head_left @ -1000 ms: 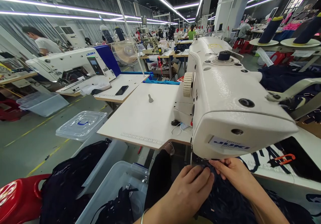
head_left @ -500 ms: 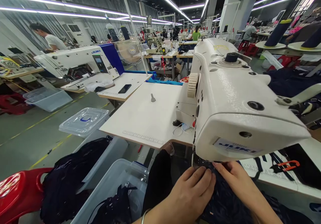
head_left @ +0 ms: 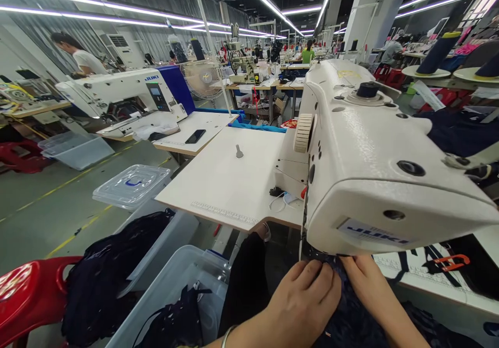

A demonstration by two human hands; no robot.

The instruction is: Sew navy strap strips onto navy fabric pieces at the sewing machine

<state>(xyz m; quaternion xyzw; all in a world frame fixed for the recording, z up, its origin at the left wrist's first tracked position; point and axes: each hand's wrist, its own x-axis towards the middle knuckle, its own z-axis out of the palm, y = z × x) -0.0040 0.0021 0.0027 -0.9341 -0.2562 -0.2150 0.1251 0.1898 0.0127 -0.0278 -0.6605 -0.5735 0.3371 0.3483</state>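
Just under the near end of the white sewing machine (head_left: 362,150), dark navy fabric (head_left: 353,314) lies gathered between the worker's two hands. The left hand (head_left: 306,298) has its fingers bunched and gripping the cloth, seemingly to steady it close against the machine; the right hand (head_left: 364,278) has its fingertips hidden behind that head, so I can't tell whether they pinch. Orange snips (head_left: 464,258) lie right of the machine, handy perhaps for thread. Its label (head_left: 374,232) reads JUKI; a second machine (head_left: 117,95), left of it, says JUKI too.
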